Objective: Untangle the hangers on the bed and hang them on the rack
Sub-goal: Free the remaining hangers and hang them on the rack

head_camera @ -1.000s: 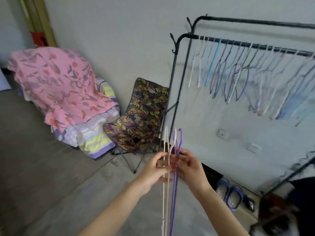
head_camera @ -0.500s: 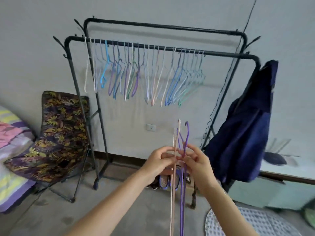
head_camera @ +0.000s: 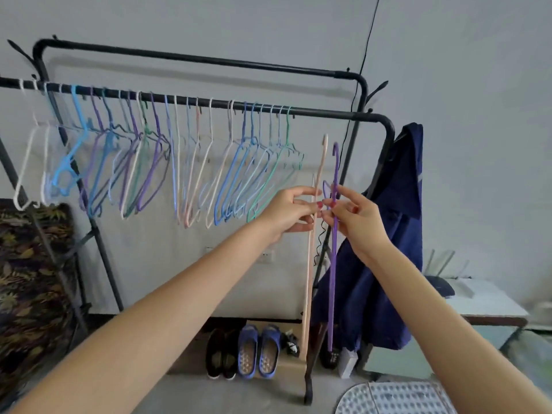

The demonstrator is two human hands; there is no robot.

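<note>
I hold two thin hangers edge-on in front of the black rack (head_camera: 322,115). My left hand (head_camera: 291,210) pinches the pale pink hanger (head_camera: 310,264), whose hook points up just below the front rail. My right hand (head_camera: 355,215) pinches the purple hanger (head_camera: 333,279) right beside it; the two hang a little apart below the hands. Several pastel hangers (head_camera: 155,156) hang in a row along the front rail, to the left of my hands. The rail's right end, above the held hangers, is bare.
A dark blue garment (head_camera: 388,234) hangs on the rack's right post. Shoes (head_camera: 257,351) lie on the floor under the rack. A patterned folding chair (head_camera: 27,279) stands at the left, a low white table (head_camera: 484,306) at the right, and a mat (head_camera: 394,398) lies at bottom right.
My view swung right, from the chair and bedding to the rack. Both hands rose with the hangers toward the front rail, and the pink and purple hangers have drawn slightly apart.
</note>
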